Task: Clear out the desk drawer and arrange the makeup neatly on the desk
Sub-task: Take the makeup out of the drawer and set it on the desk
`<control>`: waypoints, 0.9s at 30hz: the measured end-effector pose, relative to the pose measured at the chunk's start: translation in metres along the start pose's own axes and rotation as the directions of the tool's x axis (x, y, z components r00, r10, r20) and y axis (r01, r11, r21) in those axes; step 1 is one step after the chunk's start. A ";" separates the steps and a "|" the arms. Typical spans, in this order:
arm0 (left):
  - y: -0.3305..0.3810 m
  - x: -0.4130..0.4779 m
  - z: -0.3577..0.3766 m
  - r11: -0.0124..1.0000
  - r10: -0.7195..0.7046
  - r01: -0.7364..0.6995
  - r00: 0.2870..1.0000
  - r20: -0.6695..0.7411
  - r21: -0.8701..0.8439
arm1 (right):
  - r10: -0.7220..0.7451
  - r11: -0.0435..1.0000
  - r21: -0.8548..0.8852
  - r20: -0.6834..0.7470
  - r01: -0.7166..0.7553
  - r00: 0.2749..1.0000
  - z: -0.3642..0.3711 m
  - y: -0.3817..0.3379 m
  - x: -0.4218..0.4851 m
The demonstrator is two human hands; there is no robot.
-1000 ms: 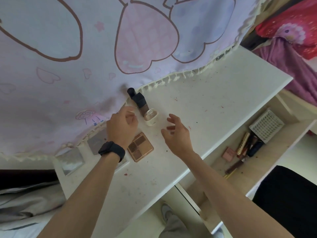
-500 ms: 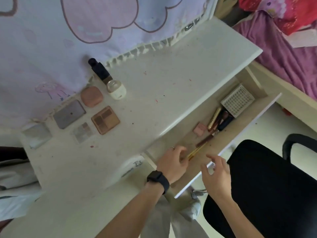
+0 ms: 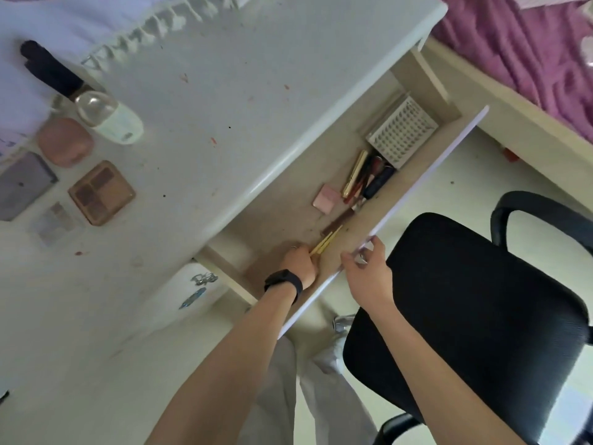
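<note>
The desk drawer stands pulled out below the white desk. My left hand is inside its near end and grips thin yellow pencils. My right hand holds the drawer's white front edge. Further along the drawer lie a pink compact, a bunch of lipsticks and pens and a white mesh basket. On the desk at the left are a brown eyeshadow palette, a pink case, a white-capped jar, a dark bottle and a grey palette.
A black office chair stands right beside the open drawer. A purple blanket covers a bed at the top right. A pale printed curtain hangs along the desk's back edge.
Both hands left the items on the desk and came down to the drawer. The left hand has taken hold of the yellow pencils; the right hand has reached the drawer front.
</note>
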State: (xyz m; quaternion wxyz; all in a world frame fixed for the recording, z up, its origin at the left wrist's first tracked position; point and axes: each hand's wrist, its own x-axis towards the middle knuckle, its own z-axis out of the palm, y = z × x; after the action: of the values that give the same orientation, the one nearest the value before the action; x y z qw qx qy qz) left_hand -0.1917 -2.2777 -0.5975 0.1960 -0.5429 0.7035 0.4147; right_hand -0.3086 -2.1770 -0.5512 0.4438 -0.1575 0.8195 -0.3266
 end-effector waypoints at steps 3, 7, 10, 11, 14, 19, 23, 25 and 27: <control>-0.001 0.001 -0.005 0.998 0.003 -0.003 1.000 -0.006 0.067 | -0.001 1.000 -0.014 0.002 0.001 1.000 0.000 0.001 -0.001; -0.005 -0.004 -0.019 0.995 -0.001 -0.005 0.998 0.057 0.097 | -0.003 0.999 -0.041 0.011 0.003 1.000 -0.001 0.000 0.000; -0.009 -0.018 -0.033 0.998 0.046 -0.049 0.996 0.077 0.046 | 0.009 0.999 -0.047 0.035 -0.008 0.999 -0.007 -0.007 -0.004; -0.009 -0.024 -0.039 0.998 0.063 -0.063 0.996 0.065 -0.003 | 0.007 0.999 -0.044 -0.015 -0.008 1.000 -0.009 -0.009 -0.006; -0.006 -0.044 -0.064 0.969 0.096 -0.096 0.995 -0.010 -0.228 | -0.167 0.983 -0.118 -0.268 0.139 0.949 -0.016 -0.016 -0.017; 0.006 -0.067 -0.117 0.840 0.150 -0.172 0.985 -0.084 -0.514 | -0.326 0.937 -0.199 -0.205 0.287 0.923 -0.002 -0.056 0.001; 0.012 -0.075 -0.162 0.761 0.193 -0.221 0.975 -0.112 -0.610 | -0.052 0.949 -0.312 -0.032 0.040 0.998 0.028 -0.088 0.048; 0.011 -0.078 -0.181 0.677 0.183 -0.201 0.978 -0.102 -0.708 | 0.062 0.940 -0.332 -0.054 -0.076 0.997 0.041 -0.095 0.067; 0.004 -0.079 -0.194 0.640 0.157 -0.177 0.983 -0.098 -0.748 | 0.147 0.934 -0.312 -0.102 -0.172 0.984 0.052 -0.097 0.082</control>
State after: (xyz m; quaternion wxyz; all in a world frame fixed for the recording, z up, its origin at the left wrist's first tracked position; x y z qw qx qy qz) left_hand -0.1354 -2.3844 -0.4257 -0.0940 -0.5127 0.5178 0.6784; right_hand -0.3144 -2.3138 -0.5577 0.4053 -0.1477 0.8882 -0.1583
